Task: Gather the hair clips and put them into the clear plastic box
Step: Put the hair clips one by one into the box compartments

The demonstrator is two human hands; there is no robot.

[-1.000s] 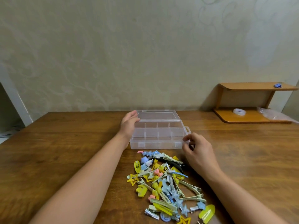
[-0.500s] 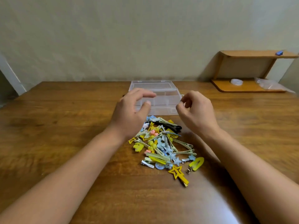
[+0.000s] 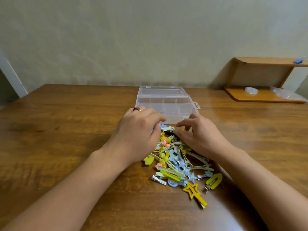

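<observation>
A pile of colourful hair clips (image 3: 176, 162) in yellow, blue, pink and pale green lies on the wooden table (image 3: 66, 130), just in front of the clear plastic box (image 3: 165, 102). The box stands open with its lid folded back, and its compartments look empty. My left hand (image 3: 138, 134) lies on the pile's far left edge, fingers curled down over the clips there. My right hand (image 3: 200, 135) is on the far right edge. Its thumb and forefinger pinch a pale clip (image 3: 167, 128) at the top of the pile. A yellow star clip (image 3: 194, 192) lies nearest me.
A small wooden shelf (image 3: 260, 95) stands at the back right against the wall, with a roll of tape (image 3: 251, 90) and a plastic bag (image 3: 286, 94) on its lower board. A blue item (image 3: 299, 60) lies on its top board.
Both hands left the box, where the right one was at its front corner, drew back and came down onto the far end of the clip pile. The view tilted.
</observation>
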